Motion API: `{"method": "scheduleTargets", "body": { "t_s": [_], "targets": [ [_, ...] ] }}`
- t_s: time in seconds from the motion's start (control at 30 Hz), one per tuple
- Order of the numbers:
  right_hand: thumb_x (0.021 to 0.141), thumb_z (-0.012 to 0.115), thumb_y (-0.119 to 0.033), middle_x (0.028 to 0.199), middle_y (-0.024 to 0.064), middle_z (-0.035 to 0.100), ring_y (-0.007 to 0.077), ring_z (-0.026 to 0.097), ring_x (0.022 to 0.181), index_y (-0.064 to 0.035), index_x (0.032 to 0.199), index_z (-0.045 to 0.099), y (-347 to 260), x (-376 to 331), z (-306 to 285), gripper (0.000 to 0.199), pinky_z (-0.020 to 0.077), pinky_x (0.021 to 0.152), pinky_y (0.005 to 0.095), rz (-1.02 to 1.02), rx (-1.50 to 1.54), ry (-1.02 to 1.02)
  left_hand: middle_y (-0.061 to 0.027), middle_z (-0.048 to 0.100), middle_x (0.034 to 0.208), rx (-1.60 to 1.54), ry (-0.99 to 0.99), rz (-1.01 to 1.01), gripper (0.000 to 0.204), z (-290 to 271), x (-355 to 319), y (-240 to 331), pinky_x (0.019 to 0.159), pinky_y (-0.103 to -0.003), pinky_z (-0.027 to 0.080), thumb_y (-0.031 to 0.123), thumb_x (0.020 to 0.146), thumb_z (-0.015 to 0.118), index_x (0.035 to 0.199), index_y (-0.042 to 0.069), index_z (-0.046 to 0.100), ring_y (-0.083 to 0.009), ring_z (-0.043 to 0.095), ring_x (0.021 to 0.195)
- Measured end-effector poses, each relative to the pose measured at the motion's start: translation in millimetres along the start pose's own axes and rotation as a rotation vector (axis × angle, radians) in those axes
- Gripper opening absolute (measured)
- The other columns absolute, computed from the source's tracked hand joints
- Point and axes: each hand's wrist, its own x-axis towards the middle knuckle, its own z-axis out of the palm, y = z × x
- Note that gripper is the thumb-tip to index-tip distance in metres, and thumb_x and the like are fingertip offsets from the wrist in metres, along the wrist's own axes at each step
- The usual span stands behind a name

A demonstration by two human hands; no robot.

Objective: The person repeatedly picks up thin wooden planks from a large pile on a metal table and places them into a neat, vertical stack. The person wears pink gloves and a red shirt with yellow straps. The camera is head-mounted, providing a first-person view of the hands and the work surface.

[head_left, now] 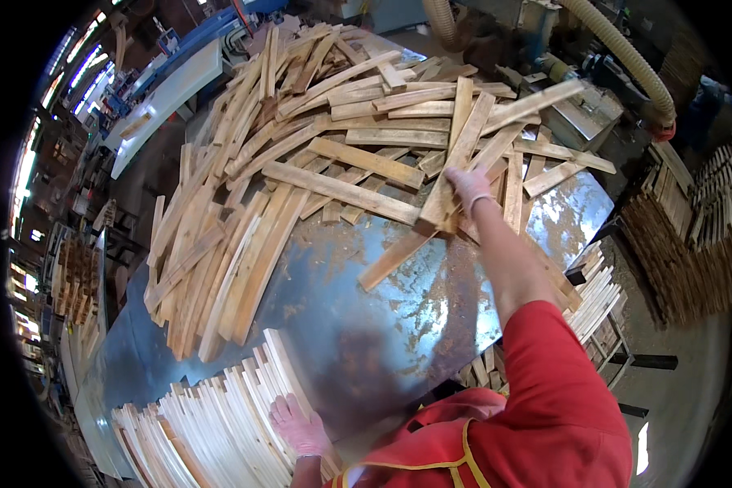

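My right hand [469, 189], in a thin pinkish glove, reaches far over the table and grips a wooden slat [437, 205] at the near right side of a jumbled pile of slats [358, 110]. The fingers wrap over the slat's edge; its near end points toward me. Beside it a loose slat [394, 260] slants down onto the metal table. At the near left my left hand [299, 424], gloved the same way, rests flat with fingers apart on a row of pale slats [220, 419] standing side by side.
The blue-grey metal tabletop [342, 301] carries sawdust and scraps. Right of the table stand a stack of pale strips [595, 301] and a large slatted wood stack [683, 252]. A ribbed hose [626, 53] hangs at the far right over machinery. A long pale panel [171, 106] lies at the far left.
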Motion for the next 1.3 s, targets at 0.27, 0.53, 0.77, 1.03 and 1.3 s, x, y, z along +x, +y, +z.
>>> {"method": "scheduleTargets", "body": {
  "t_s": [0.27, 0.53, 0.77, 1.03, 1.3],
  "targets": [
    [0.085, 0.079, -0.009, 0.146, 0.0217, 0.058, 0.0320, 0.063, 0.122, -0.0099, 0.172, 0.018, 59.7, -127.7, 10.7, 0.106, 0.0539, 0.104, 0.0448, -0.056, 0.608, 0.050, -0.0168, 0.052, 0.141, -0.088, 0.095, 0.076, 0.075, -5.0, 1.9, -0.5, 0.120, -0.057, 0.033, 0.023, 0.071, 0.082, 0.139, 0.008, 0.054, -0.0396, 0.046, 0.138],
    [0.083, 0.085, -0.023, 0.112, 0.0183, 0.074, 0.0253, 0.073, 0.090, -0.0070, 0.171, 0.027, 218.0, -415.2, -71.0, 0.107, 0.0594, 0.084, 0.0361, -0.241, -0.371, -0.427, -0.0167, 0.050, 0.152, -0.067, 0.060, 0.062, 0.087, 8.3, -3.8, -8.8, 0.123, -0.057, 0.031, 0.038, 0.075, 0.085, 0.149, 0.008, 0.052, -0.0390, 0.042, 0.146],
    [0.092, 0.068, -0.029, 0.119, 0.0222, 0.071, 0.0419, 0.065, 0.118, -0.0103, 0.132, 0.071, 119.5, -332.3, -65.1, 0.044, 0.0531, 0.104, 0.0470, -0.393, -0.900, -0.731, -0.0187, 0.049, 0.156, -0.225, -0.279, 0.228, 0.099, -32.5, -34.4, 91.3, 0.113, -0.054, 0.042, 0.054, 0.076, 0.085, 0.156, 0.008, 0.047, -0.0402, 0.051, 0.140],
    [0.086, 0.074, -0.023, 0.123, 0.0129, 0.070, 0.0340, 0.064, 0.125, -0.0146, 0.120, 0.073, 22.4, -169.1, -18.0, 0.035, 0.0441, 0.106, 0.0510, -1.063, -1.681, -0.620, -0.0224, 0.055, 0.152, -0.394, -0.308, 0.016, 0.094, 19.9, -31.0, 65.5, 0.113, -0.051, 0.049, 0.039, 0.083, 0.083, 0.162, 0.008, 0.042, -0.0439, 0.057, 0.134],
    [0.086, 0.076, -0.024, 0.121, 0.0150, 0.073, 0.0377, 0.068, 0.121, -0.0188, 0.144, 0.061, -33.3, -54.6, 44.3, 0.060, 0.0520, 0.104, 0.0499, -1.174, -1.525, -0.367, -0.0279, 0.061, 0.144, -0.429, -0.488, -0.352, 0.077, -23.2, 2.9, 86.1, 0.110, -0.054, 0.051, 0.026, 0.089, 0.064, 0.161, 0.005, 0.046, -0.0511, 0.062, 0.126]
  ]
}}
